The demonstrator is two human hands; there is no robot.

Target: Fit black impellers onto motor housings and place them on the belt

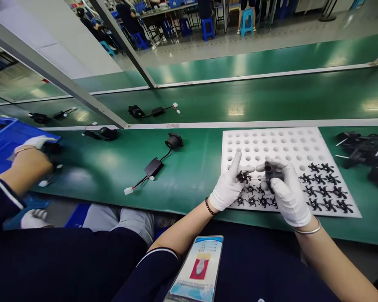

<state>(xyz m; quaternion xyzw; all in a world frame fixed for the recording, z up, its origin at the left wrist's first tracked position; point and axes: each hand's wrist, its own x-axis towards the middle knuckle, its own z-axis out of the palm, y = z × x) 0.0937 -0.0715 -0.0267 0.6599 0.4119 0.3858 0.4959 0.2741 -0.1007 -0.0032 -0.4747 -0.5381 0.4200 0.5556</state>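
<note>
My left hand [227, 187], in a white glove, pinches a small black bladed impeller [244, 177] between its fingers, with the index finger stretched out. A thin light rod seems to run from the impeller toward the right. Beside it my right hand [290, 193], also gloved, is closed around a black cylindrical housing [272, 173] with a round opening. The two parts are close but apart. Beneath both hands lies a white foam tray [264, 144] with rows of round holes; several black impellers [324, 192] sit in its nearer and right-hand rows.
A black motor assembly with a cable [154, 166] lies left on the green bench [195, 176]. Several black housings [365, 153] are piled at the right. A co-worker's gloved hand [34, 142] reaches by a blue bin [25, 130]. Metal posts [122, 42] rise behind.
</note>
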